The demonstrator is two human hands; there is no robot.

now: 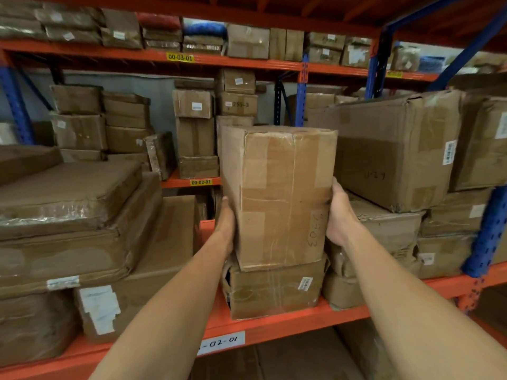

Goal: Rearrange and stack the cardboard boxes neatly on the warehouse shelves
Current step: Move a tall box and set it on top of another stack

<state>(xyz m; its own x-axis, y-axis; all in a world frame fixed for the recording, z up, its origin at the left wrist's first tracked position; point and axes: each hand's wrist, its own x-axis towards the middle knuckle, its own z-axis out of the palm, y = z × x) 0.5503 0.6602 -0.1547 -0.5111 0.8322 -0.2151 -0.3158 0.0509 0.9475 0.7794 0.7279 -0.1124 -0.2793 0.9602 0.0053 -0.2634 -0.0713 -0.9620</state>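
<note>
The left hand (225, 229) and right hand (340, 215) are clamping the opposite lower sides of a tall, taped brown cardboard box (278, 196), fingers wrapped behind it. The box is standing upright on a squat, dented brown carton with a barcode label (271, 289), which is sitting on the orange steel shelf beam (274, 325). The walls are looking creased but stiff enough to squeeze; the glossy tape may be slippery, so bare cardboard near the bottom corners is seeming the safer grip. Judging by the two-handed hold, it is probably moderately heavy.
</note>
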